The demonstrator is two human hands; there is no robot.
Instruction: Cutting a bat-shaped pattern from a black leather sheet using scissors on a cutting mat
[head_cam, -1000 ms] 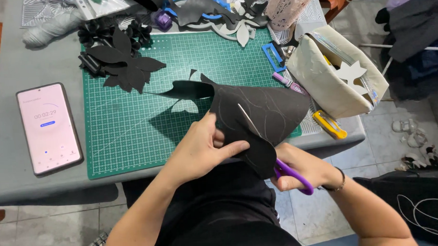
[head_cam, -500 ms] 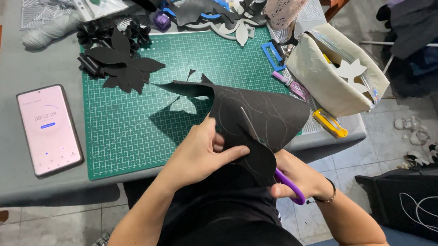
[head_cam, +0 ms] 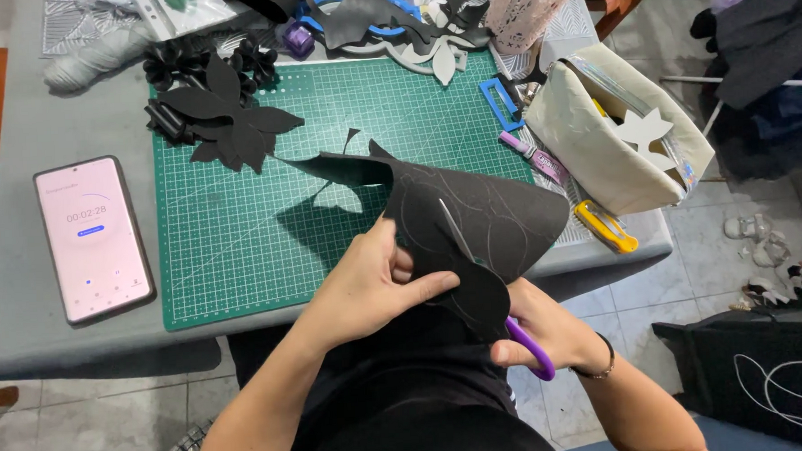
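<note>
a black sheet (head_cam: 482, 226) was pinched by the left hand (head_cam: 377, 285) at the near edge of the green mat (head_cam: 239, 233). purple scissors (head_cam: 514, 329) were gripped by the right hand (head_cam: 545, 323) just right of that hand, the blade laid up across the sheet. left of the mat a phone (head_cam: 93, 239) was lying. black cutouts (head_cam: 225, 125) were piled on the mat's far left corner, and a cream pouch (head_cam: 609, 135) was set off its right side.
</note>
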